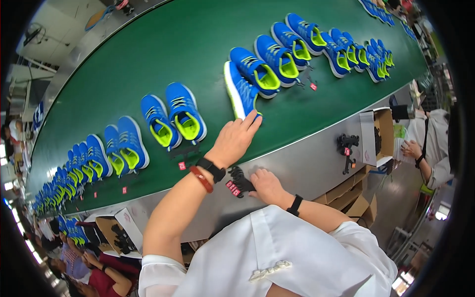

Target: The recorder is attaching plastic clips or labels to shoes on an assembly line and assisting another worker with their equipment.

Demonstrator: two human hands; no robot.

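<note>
My left hand, with a black band and a red bracelet at its wrist, reaches over the green belt. Its fingers are closed at the heel end of a blue sneaker, which is tipped on its side with the white sole facing left. That shoe leans beside another blue sneaker with a lime lining. At the belt's near metal edge, my right hand is closed on a bunch of black plastic shoe hangers with red tags. The fingers partly hide the bunch.
A pair of blue sneakers stands left of my hand, with a tagged black hanger before it. More sneakers line the green belt both ways. Right are loose hangers and an open carton; a co-worker's hand is beyond.
</note>
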